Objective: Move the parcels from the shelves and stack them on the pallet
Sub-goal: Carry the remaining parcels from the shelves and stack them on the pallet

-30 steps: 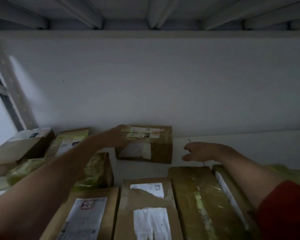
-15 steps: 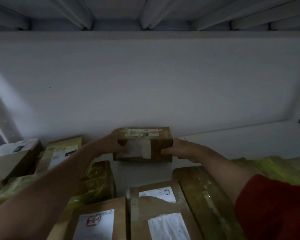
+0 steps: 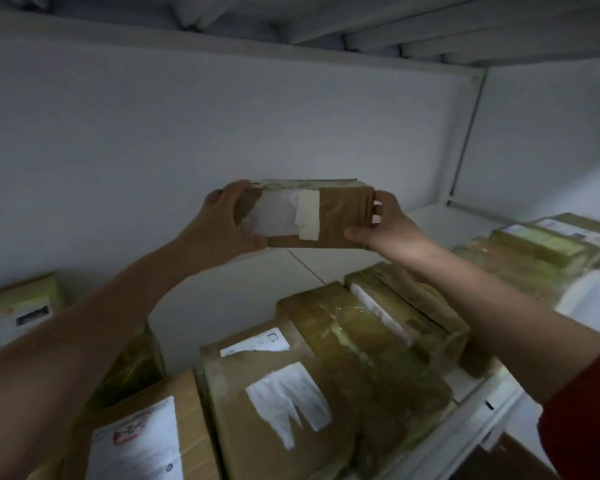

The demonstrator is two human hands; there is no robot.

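A small brown cardboard parcel (image 3: 336, 216) with a white label and a strip of tape on its near face hangs in the air above the white shelf (image 3: 264, 285). My left hand (image 3: 222, 223) grips its left end and my right hand (image 3: 381, 223) grips its right end, thumb under the bottom edge. Below it several more taped parcels lie on the shelf, among them a large box with torn white labels (image 3: 274, 407) and a long tape-wrapped box (image 3: 361, 348). No pallet is in view.
More parcels sit at the left (image 3: 14, 306) and stacked at the right end (image 3: 541, 244). The white back wall (image 3: 222, 126) stands close behind and the ribbed shelf above (image 3: 361, 26) hangs overhead. The shelf's front rail (image 3: 471, 427) runs at lower right.
Both hands have lifted the small parcel off the shelf and raised it; a second ago only my left hand touched it. The view has swung to the right.
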